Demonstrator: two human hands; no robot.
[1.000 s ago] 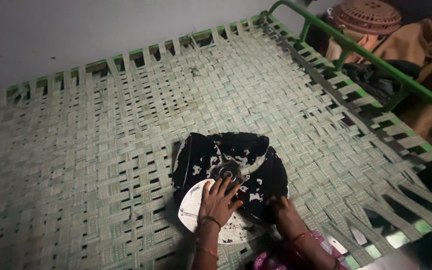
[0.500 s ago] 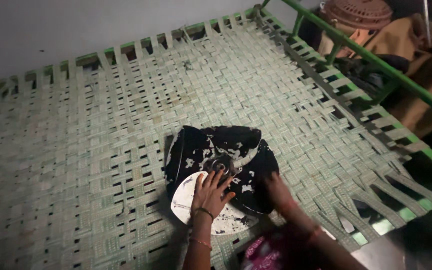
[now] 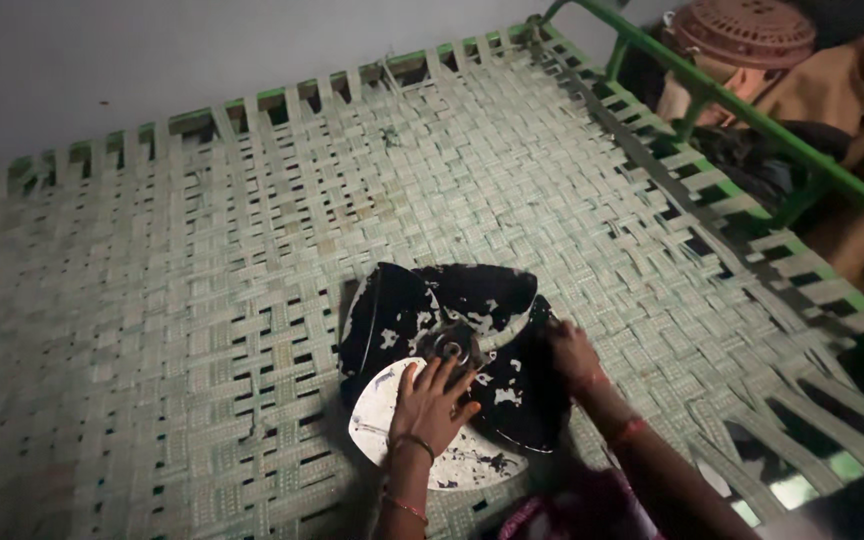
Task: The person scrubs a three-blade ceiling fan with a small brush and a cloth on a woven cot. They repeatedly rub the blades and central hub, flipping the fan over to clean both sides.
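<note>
A black fan blade with flaking white patches and a metal hub lies flat on the woven cot. My left hand rests on it with fingers spread, just below the hub, over a mostly white blade. My right hand is on the right-hand blade near its outer edge, fingers curled against the surface; whether something is in that hand is hidden. Bangles show on both wrists.
The cot has a green metal frame and pale woven straps. Beyond its right rail sit a brown perforated round cover, tan cloth and dark fabric. A grey wall runs along the far side.
My right hand has moved up the right-hand blade, from its lower edge toward its upper outer part. My left hand stays on the fan blade. The view has shifted slightly.
</note>
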